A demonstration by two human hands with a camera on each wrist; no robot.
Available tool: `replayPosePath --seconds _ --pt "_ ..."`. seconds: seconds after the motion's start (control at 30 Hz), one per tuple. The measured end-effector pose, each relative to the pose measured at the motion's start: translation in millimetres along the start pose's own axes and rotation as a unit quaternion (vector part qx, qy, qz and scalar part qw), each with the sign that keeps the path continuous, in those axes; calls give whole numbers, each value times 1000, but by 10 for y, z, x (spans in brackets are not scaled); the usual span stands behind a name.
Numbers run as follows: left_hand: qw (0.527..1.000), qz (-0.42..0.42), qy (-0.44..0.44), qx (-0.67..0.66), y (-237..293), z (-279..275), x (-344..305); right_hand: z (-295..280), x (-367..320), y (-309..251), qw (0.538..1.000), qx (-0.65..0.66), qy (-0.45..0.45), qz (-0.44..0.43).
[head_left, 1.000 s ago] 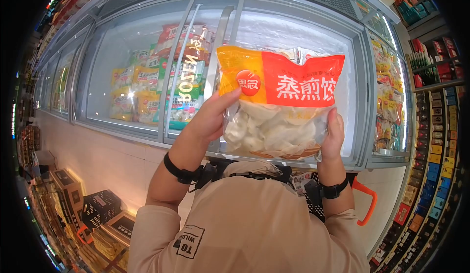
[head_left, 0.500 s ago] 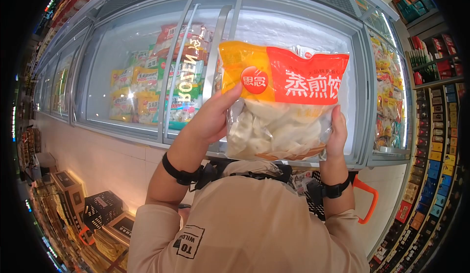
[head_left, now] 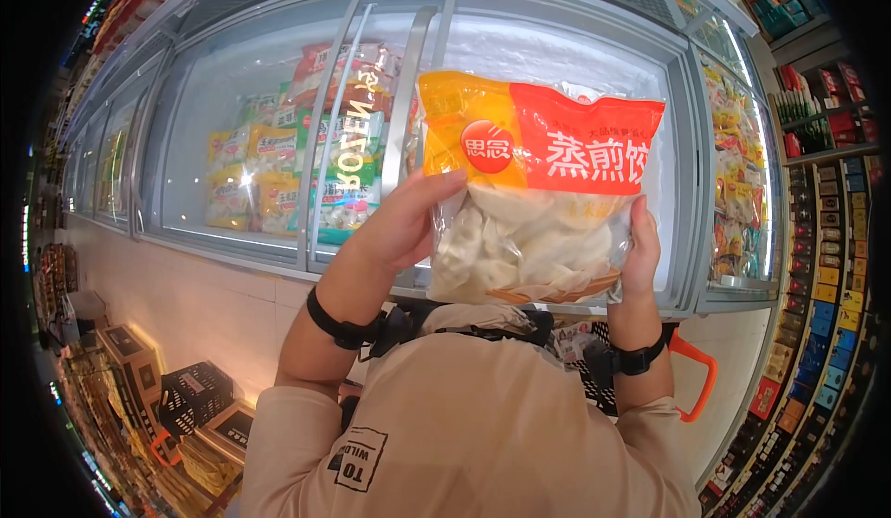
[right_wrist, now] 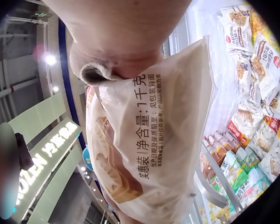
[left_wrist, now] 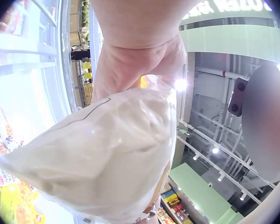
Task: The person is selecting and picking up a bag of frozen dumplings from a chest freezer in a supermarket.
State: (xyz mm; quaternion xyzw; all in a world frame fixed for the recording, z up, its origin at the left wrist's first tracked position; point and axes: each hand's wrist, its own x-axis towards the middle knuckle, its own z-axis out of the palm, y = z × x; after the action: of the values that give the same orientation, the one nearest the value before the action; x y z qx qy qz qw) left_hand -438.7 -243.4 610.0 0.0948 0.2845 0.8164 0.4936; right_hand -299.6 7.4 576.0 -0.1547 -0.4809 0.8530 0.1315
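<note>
Both hands hold up a bag of frozen dumplings [head_left: 534, 193], orange and red at the top with white Chinese lettering and clear below, in front of an open chest freezer [head_left: 557, 45]. My left hand [head_left: 408, 216] grips the bag's left edge, thumb on its front. My right hand [head_left: 640, 244] holds the lower right edge, fingers behind. The left wrist view shows the bag's clear underside [left_wrist: 98, 154] full of pale dumplings. In the right wrist view the bag's back [right_wrist: 149, 140] carries printed text.
Sliding glass lids [head_left: 251, 119] cover more frozen packets [head_left: 278, 165] on the left. Another freezer section [head_left: 738, 174] with packets stands at right. An orange-handled shopping basket [head_left: 691, 383] hangs by my right side. Shelves of goods [head_left: 821, 239] line the right aisle; boxes and a black crate [head_left: 190, 393] sit at lower left.
The bag has shifted slightly to the right and a little upward in both hands. My grip on it is unchanged.
</note>
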Motion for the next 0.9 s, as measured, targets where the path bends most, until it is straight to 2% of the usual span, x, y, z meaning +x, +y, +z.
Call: replayPosePath --seconds 0.33,0.53,0.73,0.83,0.9 --pt "987 -23 -3 162 46 -18 10 2 9 -9 1000 11 1 17" --pt "970 -6 -31 241 78 23 16 -51 0 -1 999 36 6 24" --pt "965 7 -22 261 50 23 43 -88 -6 9 999 32 10 26" --pt "964 -49 -4 262 85 41 26 -114 4 37 999 25 3 23" --pt "966 -38 -9 257 82 59 30 -118 6 44 999 22 4 22"
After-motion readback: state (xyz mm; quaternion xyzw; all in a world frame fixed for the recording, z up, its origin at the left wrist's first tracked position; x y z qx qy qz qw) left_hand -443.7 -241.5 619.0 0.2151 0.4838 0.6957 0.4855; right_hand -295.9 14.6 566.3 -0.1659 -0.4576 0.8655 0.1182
